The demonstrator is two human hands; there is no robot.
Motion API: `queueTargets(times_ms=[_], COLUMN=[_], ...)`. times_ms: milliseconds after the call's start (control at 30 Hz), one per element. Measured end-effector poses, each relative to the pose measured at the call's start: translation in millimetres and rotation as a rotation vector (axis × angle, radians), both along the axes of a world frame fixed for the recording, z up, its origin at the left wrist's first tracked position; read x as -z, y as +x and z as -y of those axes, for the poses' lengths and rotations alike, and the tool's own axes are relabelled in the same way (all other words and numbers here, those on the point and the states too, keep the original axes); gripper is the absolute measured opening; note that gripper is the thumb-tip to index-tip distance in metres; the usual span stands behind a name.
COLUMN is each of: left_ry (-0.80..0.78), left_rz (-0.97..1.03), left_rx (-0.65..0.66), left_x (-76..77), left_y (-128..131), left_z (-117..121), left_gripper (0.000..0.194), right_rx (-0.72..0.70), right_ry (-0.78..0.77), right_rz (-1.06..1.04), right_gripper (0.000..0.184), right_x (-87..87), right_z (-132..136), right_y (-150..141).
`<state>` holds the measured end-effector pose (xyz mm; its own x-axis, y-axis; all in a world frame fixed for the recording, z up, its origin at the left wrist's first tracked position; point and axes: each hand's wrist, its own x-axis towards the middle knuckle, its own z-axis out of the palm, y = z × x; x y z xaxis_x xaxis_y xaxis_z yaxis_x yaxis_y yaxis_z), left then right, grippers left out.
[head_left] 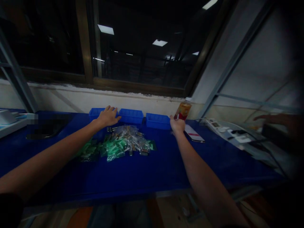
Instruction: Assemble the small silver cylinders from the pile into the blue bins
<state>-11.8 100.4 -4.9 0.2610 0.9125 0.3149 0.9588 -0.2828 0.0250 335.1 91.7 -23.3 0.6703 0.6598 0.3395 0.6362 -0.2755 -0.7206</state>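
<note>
My left hand is open, fingers spread, over the right part of the leftmost blue bin. Beside it are a middle blue bin and a right blue bin, forming a row at the back of the table. At the right end of this row is my right hand; its fingers are blurred and partly hidden, so a grip cannot be made out. In front of the bins lies a pile of clear plastic bags with small metallic pieces. Green bags lie at the pile's left.
Behind my right hand stands a bottle of amber drink. A phone-like flat object lies right of it. Farther right are a power strip and cables, near another person's hand. A dark flat object is at left on the blue table.
</note>
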Motion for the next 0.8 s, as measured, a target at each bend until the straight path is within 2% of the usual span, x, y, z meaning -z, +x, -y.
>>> queueTargets(times_ms=[33,67,167,267,367,500,567,667,800], left_ry=[-0.03,-0.057,-0.118,-0.098,-0.086,-0.115,-0.121,-0.105,-0.069], left_rz=[-0.017,-0.035,-0.07,-0.092,-0.085,-0.053,-0.037,-0.006,0.034], left_rx=[-0.01,-0.014,0.024,0.076,0.096,0.061,0.036,0.087,0.063], left_x=[3.2,6.2,12.2,13.0,9.3,1.9,0.1,1.4,6.1], left_y=[2,4,5,3,4,5,5,3,4], left_z=[-5,-9,-12,-6,1,9,12,21,33], left_gripper=[0.064,0.066,0.068,0.066,0.064,0.062,0.059,0.054,0.058], right_rx=[0.073,0.067,-0.185,-0.442,-0.57,-0.632,-0.671,-0.672,-0.658], right_ry=[0.074,0.141,0.177,0.109,0.061,0.105,0.128,0.184,0.226], right_rz=[0.118,0.25,0.55,0.673,0.678,0.614,0.584,0.526,0.497], right_gripper=[0.039,0.039,0.04,0.047,0.048,0.04,0.038,0.035,0.031], right_x=[-2.8,-4.8,-3.1,7.7,18.7,25.3,25.6,23.8,20.6], right_z=[6,12,21,14,-2,-15,-15,-10,-3], right_y=[-7,-17,-55,-93,-115,-115,-108,-103,-108])
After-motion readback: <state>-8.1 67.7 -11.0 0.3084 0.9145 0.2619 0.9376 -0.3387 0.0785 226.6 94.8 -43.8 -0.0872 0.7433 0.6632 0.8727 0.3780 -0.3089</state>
